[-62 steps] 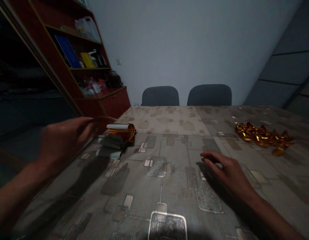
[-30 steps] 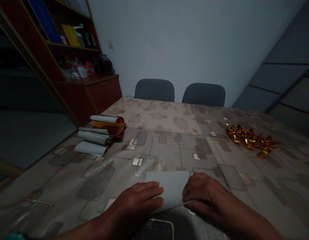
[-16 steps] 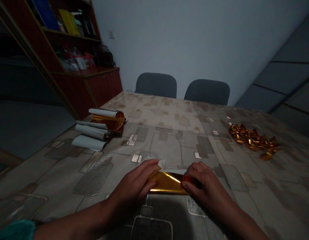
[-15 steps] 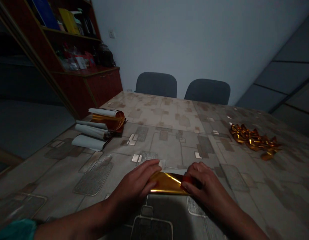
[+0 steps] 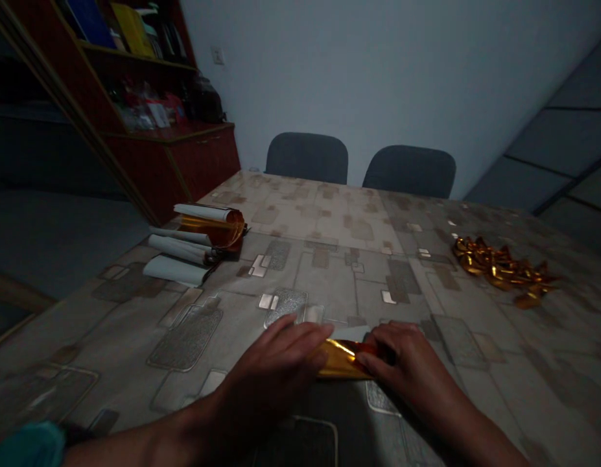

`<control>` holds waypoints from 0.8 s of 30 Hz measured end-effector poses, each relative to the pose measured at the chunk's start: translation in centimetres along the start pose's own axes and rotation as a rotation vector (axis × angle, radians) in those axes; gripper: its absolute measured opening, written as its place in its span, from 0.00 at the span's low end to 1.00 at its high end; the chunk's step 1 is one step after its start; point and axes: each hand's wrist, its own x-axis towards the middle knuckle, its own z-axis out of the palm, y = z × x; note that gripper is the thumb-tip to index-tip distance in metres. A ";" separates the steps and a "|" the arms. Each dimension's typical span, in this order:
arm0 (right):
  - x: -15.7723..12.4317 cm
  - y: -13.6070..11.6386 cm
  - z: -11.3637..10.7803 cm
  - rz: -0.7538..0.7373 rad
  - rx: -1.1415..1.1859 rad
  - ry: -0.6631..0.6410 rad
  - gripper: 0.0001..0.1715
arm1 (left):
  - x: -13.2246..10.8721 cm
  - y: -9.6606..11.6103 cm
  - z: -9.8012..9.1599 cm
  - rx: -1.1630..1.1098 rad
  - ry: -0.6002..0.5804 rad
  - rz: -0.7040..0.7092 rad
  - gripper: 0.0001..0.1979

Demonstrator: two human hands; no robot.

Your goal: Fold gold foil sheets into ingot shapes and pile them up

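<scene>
A sheet of gold foil paper (image 5: 343, 360), partly folded and pale on its back, lies on the table in front of me. My left hand (image 5: 290, 353) holds its left part, fingers stretched together across the top and the thumb lower down. At the other end, my right hand (image 5: 395, 353) pinches the foil between thumb and bent fingers, where it curls up reddish-gold. Both palms hide parts of the sheet. Off to the right sits a cluster of folded gold foil pieces (image 5: 499, 267).
A stack of curled foil sheets (image 5: 198, 243) with pale backs lies at the table's left. The patterned tablecloth (image 5: 324, 259) covers the table. Two grey chairs (image 5: 307, 157) stand along the far edge, by the wall. A wooden cabinet (image 5: 203, 159) with cluttered shelves is at the back left.
My left hand has slid right over the foil paper, covering more of it. My right hand keeps its pinch at the right end. The view has shifted slightly.
</scene>
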 end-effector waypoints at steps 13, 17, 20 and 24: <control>0.2 0.1 0.6 -0.066 -0.063 0.096 0.09 | -1.2 3.3 -1.0 -0.017 -0.359 0.076 0.35; 0.2 0.4 0.6 -0.029 -0.067 0.095 0.12 | -1.4 3.2 -0.5 -0.080 -0.336 0.060 0.39; 0.2 0.6 0.6 0.007 -0.065 0.067 0.12 | -1.5 3.4 -1.2 -0.108 -0.313 0.001 0.41; -0.1 0.7 0.7 0.060 -0.094 0.036 0.13 | -1.5 3.5 -1.6 -0.116 -0.349 -0.012 0.45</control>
